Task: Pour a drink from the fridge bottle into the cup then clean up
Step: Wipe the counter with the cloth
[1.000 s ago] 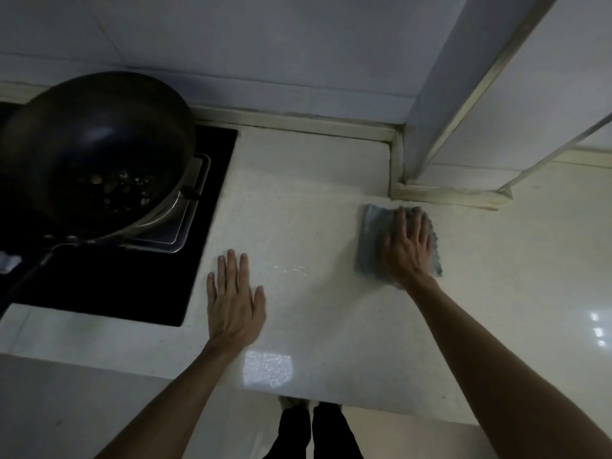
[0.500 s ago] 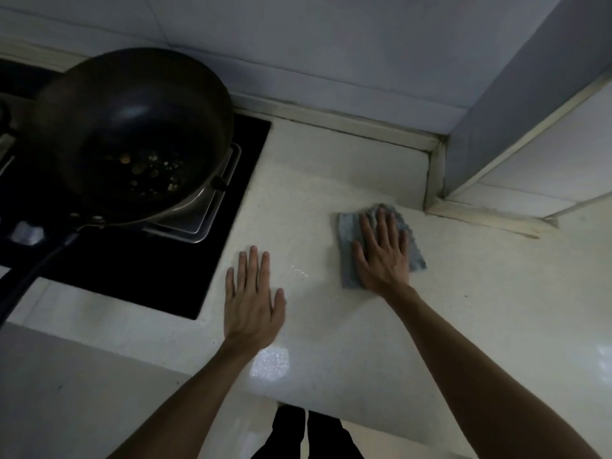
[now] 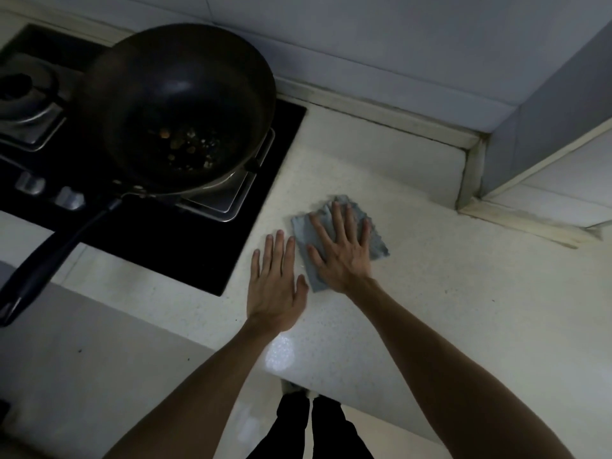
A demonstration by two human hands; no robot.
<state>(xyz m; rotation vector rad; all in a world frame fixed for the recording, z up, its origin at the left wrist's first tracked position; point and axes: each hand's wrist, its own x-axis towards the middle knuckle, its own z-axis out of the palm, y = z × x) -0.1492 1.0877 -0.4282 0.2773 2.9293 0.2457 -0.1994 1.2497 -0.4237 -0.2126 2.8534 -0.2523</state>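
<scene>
Head view: my right hand (image 3: 341, 260) lies flat, fingers spread, pressing the blue cloth (image 3: 379, 248) under it onto the counter (image 3: 463, 293); my left hand (image 3: 275, 289) rests flat alongside. Sweeping left could bunch the blue cloth against that hand or the hob (image 3: 185, 253).

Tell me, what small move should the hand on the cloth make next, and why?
Probably slide the cloth to the right. The right hand presses it flat on the countertop, but the left hand lies close on its left, with the hob beyond, so the bare counter to wipe lies rightward.
</scene>
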